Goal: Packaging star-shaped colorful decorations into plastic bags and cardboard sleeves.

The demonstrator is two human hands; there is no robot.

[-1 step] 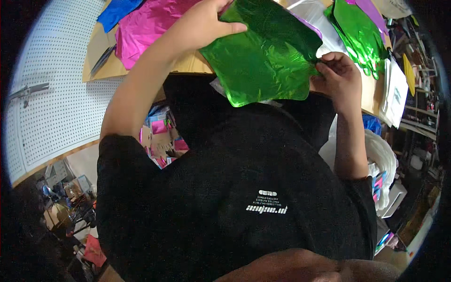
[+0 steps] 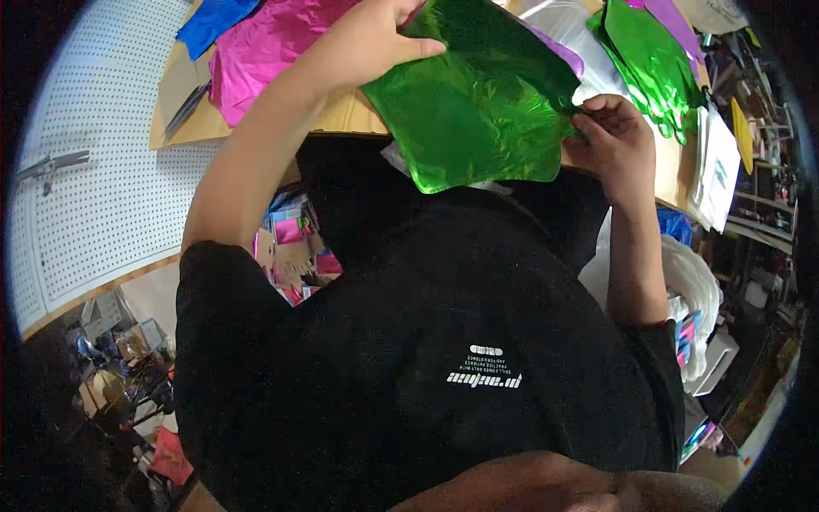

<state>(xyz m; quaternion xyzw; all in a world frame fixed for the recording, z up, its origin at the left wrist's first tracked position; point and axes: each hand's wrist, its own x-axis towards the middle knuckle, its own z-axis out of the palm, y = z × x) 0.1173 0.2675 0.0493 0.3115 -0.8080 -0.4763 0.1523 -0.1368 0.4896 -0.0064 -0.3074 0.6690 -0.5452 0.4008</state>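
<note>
A shiny green foil piece (image 2: 478, 119) with rounded lower corners and a crinkled surface hangs over the table's near edge, above my lap. My left hand (image 2: 375, 43) grips its upper left side, the thumb lying on top; the other fingers are partly hidden at the picture's upper edge. At its right edge my right hand (image 2: 612, 141) pinches the foil between thumb and fingers. Beyond my right hand lies another green foil piece (image 2: 653, 72) with a wavy lower edge. A pink foil sheet (image 2: 264, 51) spreads beside my left forearm.
Scissors (image 2: 188, 109) lie on the wooden table (image 2: 179, 77) at the left, near a blue foil piece (image 2: 213, 24). Clear plastic (image 2: 559, 26) and purple foil (image 2: 674, 26) sit at the back right. White packets (image 2: 715, 171) overhang the table's right side. A white pegboard (image 2: 102, 171) stands left.
The green foil piece has shifted very slightly, its folds and upper right edge sitting a little differently. Both hands keep their hold, almost unmoved.
</note>
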